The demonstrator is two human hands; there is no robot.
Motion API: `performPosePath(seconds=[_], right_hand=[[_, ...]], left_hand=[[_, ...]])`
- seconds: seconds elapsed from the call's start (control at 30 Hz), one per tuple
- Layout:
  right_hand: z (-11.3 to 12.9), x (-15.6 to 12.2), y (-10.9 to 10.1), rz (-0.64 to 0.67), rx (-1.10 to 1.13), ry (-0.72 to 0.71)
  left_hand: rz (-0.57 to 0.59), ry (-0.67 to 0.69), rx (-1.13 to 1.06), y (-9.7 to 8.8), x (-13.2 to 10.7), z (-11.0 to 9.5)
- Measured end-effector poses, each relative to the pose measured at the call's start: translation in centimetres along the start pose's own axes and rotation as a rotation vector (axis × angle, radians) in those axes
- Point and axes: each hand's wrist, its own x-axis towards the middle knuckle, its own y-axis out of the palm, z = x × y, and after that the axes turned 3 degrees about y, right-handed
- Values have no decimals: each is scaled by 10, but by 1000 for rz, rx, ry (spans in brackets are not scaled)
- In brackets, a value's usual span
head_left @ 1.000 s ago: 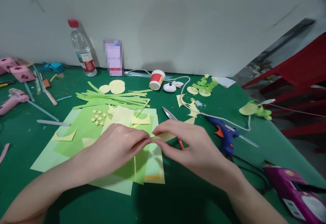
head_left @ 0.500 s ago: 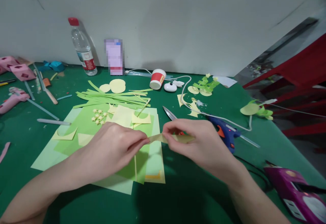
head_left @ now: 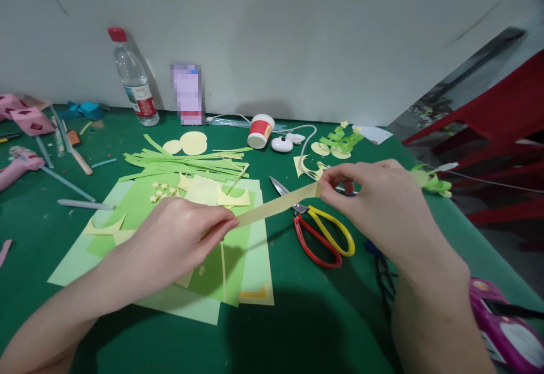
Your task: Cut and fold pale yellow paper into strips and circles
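Observation:
A pale yellow paper strip (head_left: 276, 205) is stretched between my two hands above the table. My left hand (head_left: 187, 238) pinches its left end, over the stacked green paper sheets (head_left: 238, 249). The strip's right end is pinched by my right hand (head_left: 369, 204), held higher and further right. Below the strip lie scissors (head_left: 317, 235) with one red and one yellow handle, blades slightly apart. Small folded paper stars (head_left: 164, 191) rest on the sheets behind my left hand, beside pale yellow paper scraps (head_left: 233, 195).
Green paper strips (head_left: 182, 164) and yellow paper circles (head_left: 194, 143) lie toward the wall. A water bottle (head_left: 136, 85), a phone (head_left: 188, 93) and a paper cup (head_left: 260, 131) stand behind. At right are a paper plant (head_left: 342, 141) and a purple power strip (head_left: 505, 328).
My right hand has moved right and up, drawing the paper strip out longer. The scissors' handles have come into view. My left hand has shifted slightly left.

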Motion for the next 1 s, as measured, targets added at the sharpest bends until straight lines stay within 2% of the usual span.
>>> performPosePath(seconds=[0.23,0.3,0.37,0.47,0.63,0.73,1.0], right_hand=[[-2,-1,-3,-310,-57,60],[-2,-2,-7,-323,-20,69],[4,-5,-10,-239,147,9],[22,-13,-8,-15,427,-152],[47,-20,6,250,574,-321],[51,-20,11,315,654,-327],[54,-20,14,359,675,-275]], left_hand=[[38,29,7,8,5,-7],[34,59,-3,8,6,-9],[21,97,-8,10,7,-10],[-1,120,14,14,8,-10],[44,86,52,17,8,-10],[79,66,-1,16,7,-11],[120,66,-72,17,4,-10]])
